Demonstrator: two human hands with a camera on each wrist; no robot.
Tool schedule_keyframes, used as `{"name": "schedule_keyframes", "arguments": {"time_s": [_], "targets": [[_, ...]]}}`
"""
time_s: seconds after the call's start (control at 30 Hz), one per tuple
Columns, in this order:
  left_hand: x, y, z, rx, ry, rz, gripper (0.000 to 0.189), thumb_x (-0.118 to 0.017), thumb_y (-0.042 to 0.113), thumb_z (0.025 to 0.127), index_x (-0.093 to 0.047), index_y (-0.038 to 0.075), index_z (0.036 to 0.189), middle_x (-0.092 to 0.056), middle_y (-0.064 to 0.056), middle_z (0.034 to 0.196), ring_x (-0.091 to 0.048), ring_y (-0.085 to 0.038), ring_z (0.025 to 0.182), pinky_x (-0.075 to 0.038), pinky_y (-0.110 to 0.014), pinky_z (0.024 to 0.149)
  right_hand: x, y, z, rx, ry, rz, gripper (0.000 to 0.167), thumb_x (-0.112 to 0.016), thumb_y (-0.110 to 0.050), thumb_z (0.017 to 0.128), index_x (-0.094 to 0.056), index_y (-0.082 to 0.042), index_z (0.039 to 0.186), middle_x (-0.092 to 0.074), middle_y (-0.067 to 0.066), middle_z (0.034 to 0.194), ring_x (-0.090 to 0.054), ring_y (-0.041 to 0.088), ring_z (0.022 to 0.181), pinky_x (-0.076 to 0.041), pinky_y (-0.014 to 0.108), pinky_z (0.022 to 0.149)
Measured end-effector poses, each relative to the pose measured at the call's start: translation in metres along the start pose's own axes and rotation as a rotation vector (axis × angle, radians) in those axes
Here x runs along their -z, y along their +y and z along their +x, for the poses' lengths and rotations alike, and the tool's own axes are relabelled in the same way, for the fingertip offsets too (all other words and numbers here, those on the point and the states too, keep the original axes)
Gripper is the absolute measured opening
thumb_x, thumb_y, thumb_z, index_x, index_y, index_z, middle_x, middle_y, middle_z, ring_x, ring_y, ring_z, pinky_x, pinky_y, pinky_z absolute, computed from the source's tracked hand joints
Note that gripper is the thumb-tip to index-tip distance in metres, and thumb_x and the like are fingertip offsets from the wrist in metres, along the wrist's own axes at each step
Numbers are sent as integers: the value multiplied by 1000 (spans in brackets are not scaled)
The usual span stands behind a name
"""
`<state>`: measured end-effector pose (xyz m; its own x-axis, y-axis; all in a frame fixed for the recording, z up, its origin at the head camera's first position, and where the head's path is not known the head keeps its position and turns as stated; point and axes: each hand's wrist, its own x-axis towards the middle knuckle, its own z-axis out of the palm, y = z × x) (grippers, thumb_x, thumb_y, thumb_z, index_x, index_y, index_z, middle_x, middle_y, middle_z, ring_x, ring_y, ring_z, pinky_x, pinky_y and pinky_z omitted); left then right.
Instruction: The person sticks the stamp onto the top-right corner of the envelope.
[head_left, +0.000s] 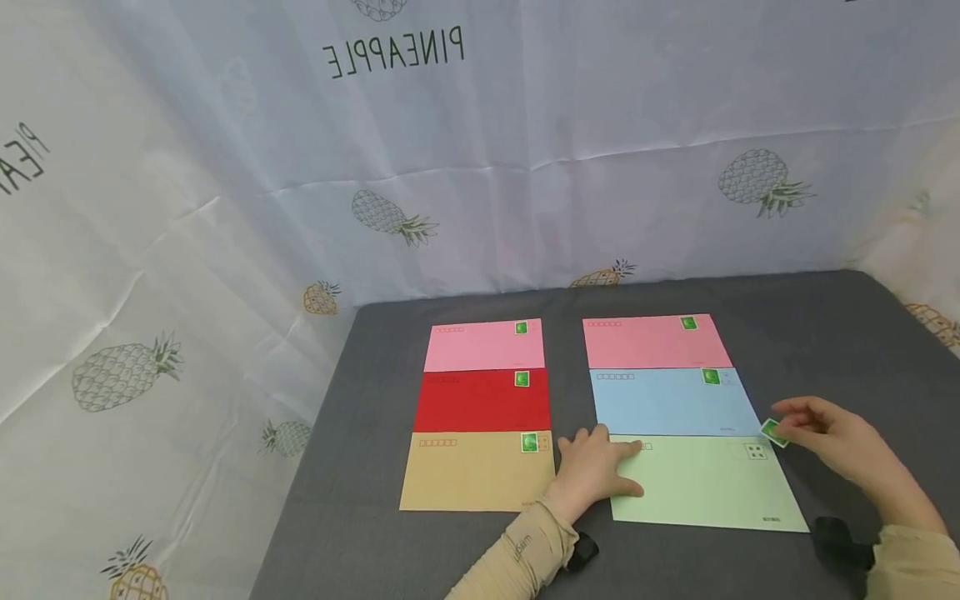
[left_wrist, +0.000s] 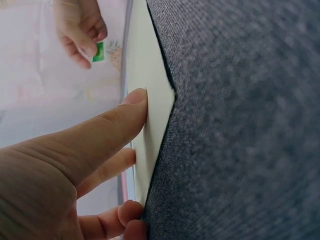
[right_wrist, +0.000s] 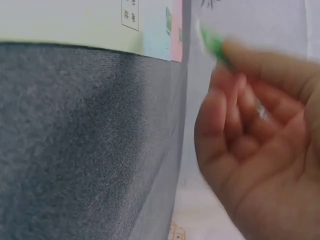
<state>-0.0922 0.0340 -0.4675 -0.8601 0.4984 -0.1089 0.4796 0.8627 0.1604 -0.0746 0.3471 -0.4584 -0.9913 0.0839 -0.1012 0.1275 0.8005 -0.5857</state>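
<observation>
My right hand (head_left: 843,446) pinches a small green postage stamp (head_left: 773,432) with a white border, held just off the right edge of the pale green envelope (head_left: 701,492). The stamp is blurred in the right wrist view. A printed stamp box (head_left: 756,452) shows at that envelope's upper right. My left hand (head_left: 591,468) rests on the envelope's left end, fingers spread. In the left wrist view its thumb (left_wrist: 135,100) presses on the paper, the other fingertips at the envelope's edge.
Behind the green envelope lie a blue envelope (head_left: 667,408) and a pink one (head_left: 652,346), both stamped. To the left, a tan envelope (head_left: 472,479), a red one (head_left: 465,400) and a light pink one (head_left: 476,354) also bear stamps. The dark grey table (head_left: 345,467) meets a pineapple-print curtain (head_left: 510,217).
</observation>
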Motion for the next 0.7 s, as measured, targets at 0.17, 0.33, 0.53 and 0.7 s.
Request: {"name": "schedule_keyframes", "arguments": {"time_s": [0.17,0.33,0.53,0.7], "targets": [[1,0,0,-2,2,3,62,-74,57,67,-53,49,124,-54,5,91,-43,-10,70,-33,-33,64,-5,-10,5,128,-131,-1,39,-63,-24,88,-56,2,117,-58,-3,85,-46,-4,67,-42,19,59],[0,-1,0,-12,10,7,61,-74,58,67,-53,49,125,-55,5,91,-43,-10,70,-33,-33,63,-10,-14,11,209,-195,45,33,-64,-17,87,-58,1,113,-57,-5,80,-49,1,66,-43,19,60],[-2,-2,0,-17,16,7,62,-74,58,67,-53,49,125,-55,5,91,-43,-9,70,-34,-33,63,-15,-19,14,227,-221,64,27,-62,-21,89,-62,-3,109,-58,-6,82,-50,0,67,-42,20,58],[-2,-2,0,-11,20,14,61,-74,59,67,-53,49,124,-55,6,90,-43,-9,69,-34,-32,63,-20,-21,14,133,-230,45,27,-63,-26,88,-64,-5,105,-59,-1,83,-51,0,65,-45,22,57]]}}
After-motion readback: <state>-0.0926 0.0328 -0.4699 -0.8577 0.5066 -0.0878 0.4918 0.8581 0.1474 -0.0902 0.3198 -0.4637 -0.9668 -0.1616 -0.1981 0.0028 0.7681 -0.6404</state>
